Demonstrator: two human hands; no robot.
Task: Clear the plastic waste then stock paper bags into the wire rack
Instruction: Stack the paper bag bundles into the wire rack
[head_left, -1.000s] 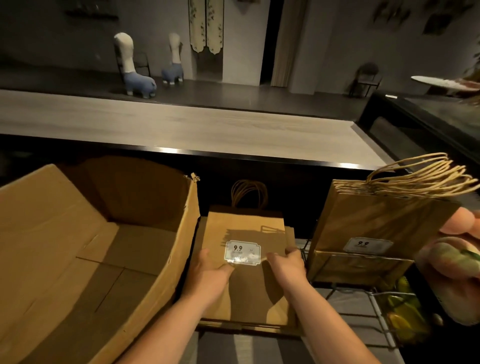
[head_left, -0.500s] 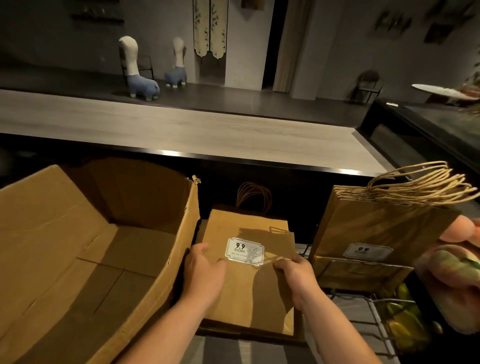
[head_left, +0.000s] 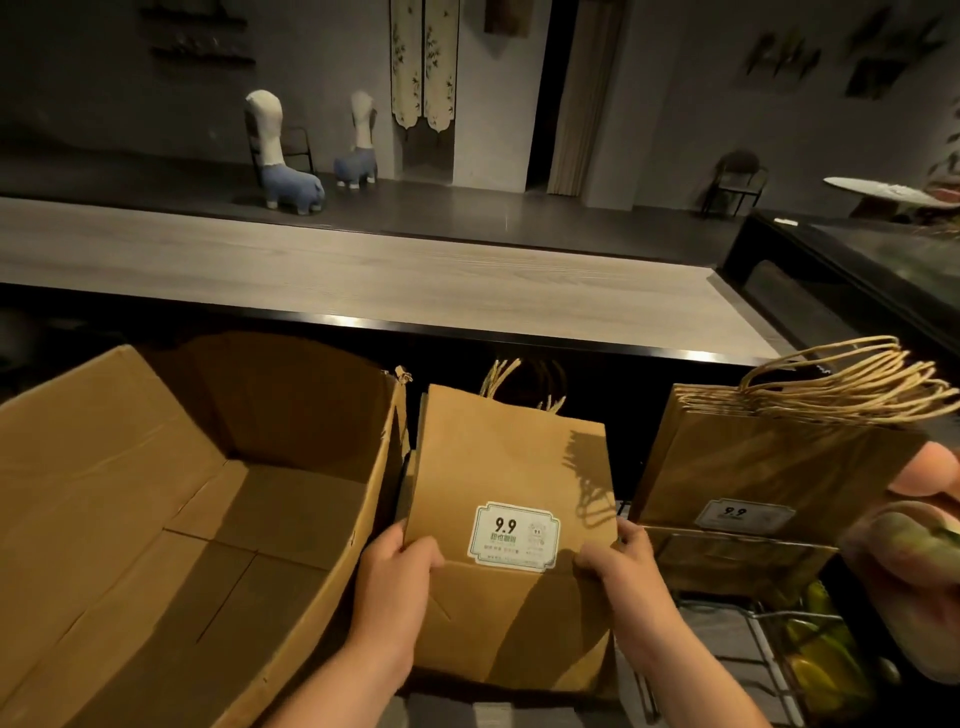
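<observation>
A stack of flat brown paper bags (head_left: 498, 457) with a white "9.9" label stands tilted upright in front of me, twine handles at the top. My left hand (head_left: 395, 577) grips its lower left edge, thumb over the front. My right hand (head_left: 623, 566) grips the lower right edge the same way. To the right, a second bundle of paper bags (head_left: 769, 467) with many twine handles stands in the wire rack (head_left: 748, 613). No plastic waste is visible.
A large open cardboard box (head_left: 171, 499) fills the left. A pale wooden counter (head_left: 363, 280) with a black edge runs behind. Yellow-green items (head_left: 815, 654) lie under the rack wires. A blurred pink and green object (head_left: 914, 561) sits close at the right edge.
Both hands slid from the bag's front face to its lower side edges and lifted the stack from lying flat to tilted upright, closer to me.
</observation>
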